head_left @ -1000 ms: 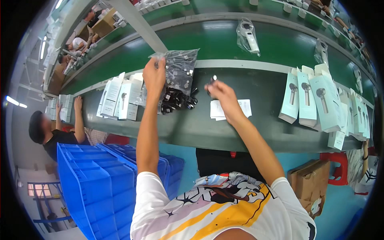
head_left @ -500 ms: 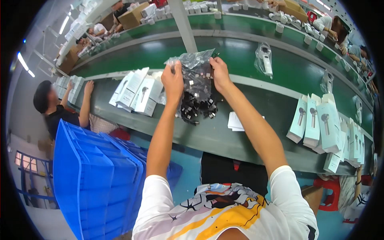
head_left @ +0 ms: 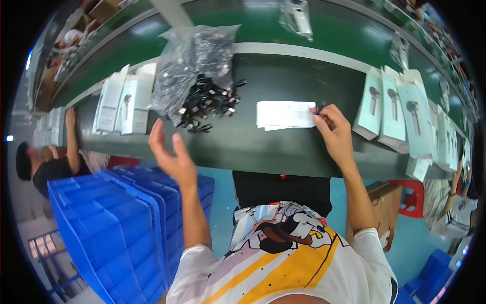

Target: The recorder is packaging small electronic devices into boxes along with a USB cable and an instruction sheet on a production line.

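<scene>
A clear plastic bag [head_left: 172, 66] lies on the bench, its mouth toward me. Short black USB cables [head_left: 210, 101] spill from it in a heap. My left hand [head_left: 172, 157] is open and holds nothing, just in front of the bag and heap. A small stack of white paper leaflets [head_left: 284, 114] lies to the right of the cables. At the right end of the stack, my right hand [head_left: 333, 126] pinches a small black cable [head_left: 320, 106], mostly hidden by the fingers.
White boxes stand at the left [head_left: 134, 106] and right [head_left: 372, 104] of the bench. Beyond runs a green conveyor [head_left: 263, 25] carrying a bagged white device [head_left: 301, 20]. Blue crates [head_left: 111, 218] stand at lower left. A co-worker [head_left: 55, 167] sits at far left.
Both hands have let go of the bag, which now rests on the bench. My right hand has moved right and holds a cable; my left hand has come back toward me and opened.
</scene>
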The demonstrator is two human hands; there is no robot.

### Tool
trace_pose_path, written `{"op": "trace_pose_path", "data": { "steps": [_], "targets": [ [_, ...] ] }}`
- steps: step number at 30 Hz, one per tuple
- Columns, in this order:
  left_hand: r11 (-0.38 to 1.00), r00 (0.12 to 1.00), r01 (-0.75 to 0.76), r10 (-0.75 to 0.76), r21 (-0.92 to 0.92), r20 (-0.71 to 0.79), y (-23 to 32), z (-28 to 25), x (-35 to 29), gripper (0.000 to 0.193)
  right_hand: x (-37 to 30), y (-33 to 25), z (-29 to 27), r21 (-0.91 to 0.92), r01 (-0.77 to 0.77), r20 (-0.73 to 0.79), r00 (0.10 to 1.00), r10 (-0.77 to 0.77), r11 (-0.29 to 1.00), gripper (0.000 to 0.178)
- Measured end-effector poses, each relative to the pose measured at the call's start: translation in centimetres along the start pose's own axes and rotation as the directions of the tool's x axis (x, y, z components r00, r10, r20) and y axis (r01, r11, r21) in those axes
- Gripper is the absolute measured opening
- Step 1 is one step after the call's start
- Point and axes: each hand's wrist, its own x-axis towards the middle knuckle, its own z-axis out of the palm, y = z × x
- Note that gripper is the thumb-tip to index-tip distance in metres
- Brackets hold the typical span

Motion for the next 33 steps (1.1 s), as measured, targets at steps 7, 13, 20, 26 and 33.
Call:
{"op": "trace_pose_path", "data": {
  "steps": [7, 13, 20, 26, 33],
  "targets": [
    [0.539, 0.667, 0.135, 0.571, -0.832, 0.478, 15.4, -3.5, 3.6, 0.056, 0.0, -0.2, -0.1, -0.232, 0.354, 0.014, 0.933, -0.360, 0.906, 0.009],
    [-0.341, 0.601, 0.723, 0.740, -0.601, 0.303, 19.9, -1.5, 3.8, 0.101, -1.2, -0.8, 1.5, -0.098, 0.426, 0.033, 0.905, -0.425, 0.900, 0.011],
    [-0.267, 0.550, 0.812, 0.647, -0.518, 0.528, 20.3, -0.6, 4.0, 0.111, -1.6, -0.1, -0.6, -0.125, 0.344, 0.032, 0.939, -0.342, 0.931, 0.013],
    [-0.283, 0.666, 0.706, 0.579, -0.649, 0.471, 19.5, 0.5, 3.4, 0.106, -1.0, -0.7, -0.3, -0.094, 0.382, 0.027, 0.924, -0.381, 0.919, 0.014],
    [-0.137, 0.779, 0.512, 0.490, -0.848, 0.392, 17.5, -0.2, 3.9, 0.102, -1.4, -0.6, -0.4, -0.118, 0.361, 0.054, 0.933, -0.357, 0.925, 0.015]
  ]
}}
